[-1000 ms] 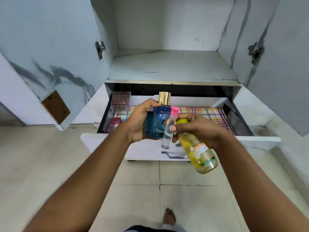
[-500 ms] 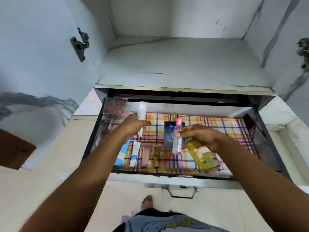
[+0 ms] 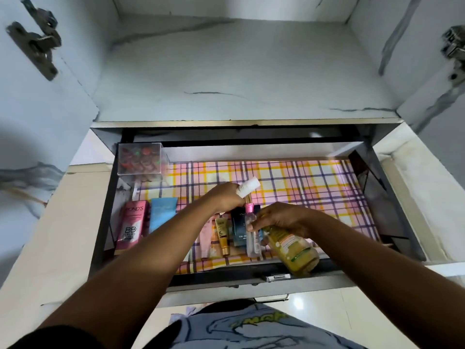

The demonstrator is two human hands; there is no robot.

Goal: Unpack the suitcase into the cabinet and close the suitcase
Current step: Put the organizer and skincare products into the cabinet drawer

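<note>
The cabinet drawer (image 3: 392, 205) is pulled out and lined with checked paper. My left hand (image 3: 224, 199) grips a small white bottle (image 3: 249, 186) above the drawer's middle. My right hand (image 3: 284, 219) holds a yellow bottle (image 3: 293, 250) and pinches a slim clear bottle with a pink cap (image 3: 252, 233) over the drawer's front. A dark blue perfume bottle (image 3: 239, 229) lies in the drawer between my hands. The suitcase is out of view.
Along the drawer's front lie a pink Pond's tube (image 3: 132, 224), a blue tube (image 3: 161, 214), a pale pink tube (image 3: 205, 240) and a gold tube (image 3: 223, 234). A clear box of small items (image 3: 141, 158) stands at the back left. The cabinet shelf (image 3: 239, 71) above is bare; hinges (image 3: 37, 41) flank it.
I have stepped up to the drawer. My left hand set the blue perfume bottle down in it and now holds a white bottle. My right hand lowered its two bottles toward the drawer's front.
</note>
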